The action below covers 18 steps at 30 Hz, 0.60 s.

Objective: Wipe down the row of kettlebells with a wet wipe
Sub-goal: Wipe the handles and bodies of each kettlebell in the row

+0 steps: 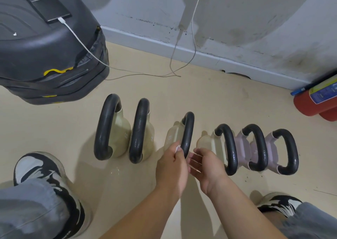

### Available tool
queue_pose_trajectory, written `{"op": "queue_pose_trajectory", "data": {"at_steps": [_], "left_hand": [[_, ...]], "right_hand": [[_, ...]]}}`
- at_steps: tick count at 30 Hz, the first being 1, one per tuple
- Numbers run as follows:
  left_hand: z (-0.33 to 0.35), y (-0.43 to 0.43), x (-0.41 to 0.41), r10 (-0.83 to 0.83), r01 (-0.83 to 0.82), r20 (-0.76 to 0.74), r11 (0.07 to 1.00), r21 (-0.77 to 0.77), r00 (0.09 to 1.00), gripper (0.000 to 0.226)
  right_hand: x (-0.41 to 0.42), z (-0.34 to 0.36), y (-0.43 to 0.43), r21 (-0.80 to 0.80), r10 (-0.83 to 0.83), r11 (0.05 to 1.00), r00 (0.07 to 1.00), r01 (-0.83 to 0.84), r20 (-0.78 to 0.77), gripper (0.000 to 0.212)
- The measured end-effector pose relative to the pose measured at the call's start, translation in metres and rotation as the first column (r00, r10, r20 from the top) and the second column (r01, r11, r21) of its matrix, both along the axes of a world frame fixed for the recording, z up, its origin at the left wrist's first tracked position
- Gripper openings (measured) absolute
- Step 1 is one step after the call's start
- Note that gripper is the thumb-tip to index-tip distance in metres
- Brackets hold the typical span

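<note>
- Pinch grip: left hand (171, 166) holds wipe (177, 148) against third kettlebell (171, 136) handle (188, 129).
- right hand (204, 163) loose, empty.
- Wipe likely soft, light; kettlebell heavy, rigid, best steadied by handle.

No wording can be read for certain. Faint pale marks sit on the bodies of the cream kettlebells (125, 135) in the middle of the frame, too blurred to make out. At the right edge, a blue label (322, 94) on a red fire extinguisher (310, 107) carries tiny illegible print. White lettering on the shoe (45, 171) at lower left is unreadable.
</note>
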<state>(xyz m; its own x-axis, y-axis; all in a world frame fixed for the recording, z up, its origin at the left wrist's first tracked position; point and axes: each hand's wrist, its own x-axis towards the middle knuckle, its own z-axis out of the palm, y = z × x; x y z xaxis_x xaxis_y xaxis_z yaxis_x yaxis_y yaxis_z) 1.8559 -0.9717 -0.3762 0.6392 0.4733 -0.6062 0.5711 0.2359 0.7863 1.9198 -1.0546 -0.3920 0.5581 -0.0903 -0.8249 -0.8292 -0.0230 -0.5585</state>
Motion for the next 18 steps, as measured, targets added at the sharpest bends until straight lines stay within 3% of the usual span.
{"op": "queue_pose_trajectory", "data": {"at_steps": [6,10,12,14,16,18], "left_hand": [[0.017,0.034,0.013,0.276,-0.28,0.051,0.954,0.106,0.96,0.026],[0.03,0.047,0.026,0.257,-0.245,0.044,0.952,-0.181,0.965,0.023],[0.032,0.042,0.032,0.257,-0.245,0.025,0.943,-0.226,0.966,0.024],[0.033,0.037,0.035,0.263,-0.26,0.082,0.965,-0.042,0.961,0.024],[0.027,0.033,0.034,0.164,-0.188,0.153,0.97,0.156,0.974,0.021],[0.017,0.029,0.03,0.04,-0.072,0.164,0.978,0.193,0.986,0.02]], "right_hand": [[0.002,0.008,0.002,-0.075,-0.062,0.995,0.993,0.07,0.105,0.02],[0.006,0.023,0.003,-0.018,-0.098,0.995,0.978,0.103,0.186,0.029],[0.007,0.03,0.002,-0.006,-0.076,0.997,0.98,0.078,0.185,0.036],[0.009,0.032,0.001,-0.001,-0.065,0.998,0.98,0.067,0.186,0.036],[0.01,0.031,0.002,0.0,-0.042,0.999,0.985,0.043,0.169,0.035],[0.009,0.025,0.003,-0.006,0.025,1.0,0.993,-0.025,0.113,0.03]]}}
